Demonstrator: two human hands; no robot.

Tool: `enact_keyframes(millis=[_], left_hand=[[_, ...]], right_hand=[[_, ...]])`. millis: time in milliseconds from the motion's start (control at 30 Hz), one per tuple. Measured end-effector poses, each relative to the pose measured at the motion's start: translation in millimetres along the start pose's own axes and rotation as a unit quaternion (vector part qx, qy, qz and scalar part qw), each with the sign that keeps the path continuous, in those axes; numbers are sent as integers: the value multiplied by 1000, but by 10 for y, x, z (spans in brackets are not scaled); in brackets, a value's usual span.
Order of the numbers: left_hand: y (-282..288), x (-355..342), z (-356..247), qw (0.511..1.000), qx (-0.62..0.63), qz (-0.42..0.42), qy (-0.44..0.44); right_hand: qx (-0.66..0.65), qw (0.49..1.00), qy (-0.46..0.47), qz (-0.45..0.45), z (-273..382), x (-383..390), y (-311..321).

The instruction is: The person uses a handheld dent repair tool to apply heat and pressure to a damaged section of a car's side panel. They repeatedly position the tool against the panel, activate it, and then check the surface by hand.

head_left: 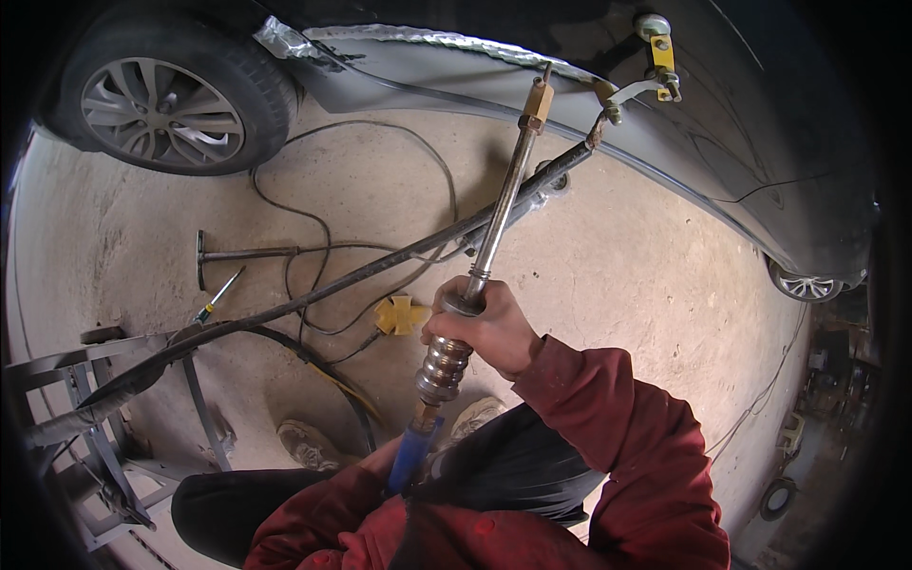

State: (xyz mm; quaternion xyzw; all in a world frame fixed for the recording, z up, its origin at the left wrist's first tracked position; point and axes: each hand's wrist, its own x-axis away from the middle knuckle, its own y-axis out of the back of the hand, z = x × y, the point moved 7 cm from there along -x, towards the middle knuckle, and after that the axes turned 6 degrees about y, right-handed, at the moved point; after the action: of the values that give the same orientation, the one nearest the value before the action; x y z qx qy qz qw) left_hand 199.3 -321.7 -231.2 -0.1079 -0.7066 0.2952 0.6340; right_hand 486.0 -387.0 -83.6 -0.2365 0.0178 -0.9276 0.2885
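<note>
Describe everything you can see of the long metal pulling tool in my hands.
The slide hammer is a slim steel rod running diagonally up from a blue grip near the lap to a tan hex fitting at the grey car panel. A ribbed chrome weight rides on the rod; the right hand is wrapped around its upper end. The left hand, mostly hidden, is at the blue grip.
</note>
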Motion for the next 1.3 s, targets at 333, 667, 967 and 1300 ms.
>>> enact_keyframes(millis=[333, 667, 967, 1300], left_hand=[[-21, -25, -4, 1000, 5, 3, 1], [-33, 6, -37, 996, 93, 12, 4], [-33, 34, -60, 995, 99, -2, 6], [224, -46, -33, 946, 274, -103, -137]], right_hand=[[-24, 999, 21, 4, 101, -44, 25], [-32, 999, 16, 22, 13, -11, -45], [-4, 999, -6, 53, -28, -46, -69], [33, 999, 12, 21, -83, -24, 49]])
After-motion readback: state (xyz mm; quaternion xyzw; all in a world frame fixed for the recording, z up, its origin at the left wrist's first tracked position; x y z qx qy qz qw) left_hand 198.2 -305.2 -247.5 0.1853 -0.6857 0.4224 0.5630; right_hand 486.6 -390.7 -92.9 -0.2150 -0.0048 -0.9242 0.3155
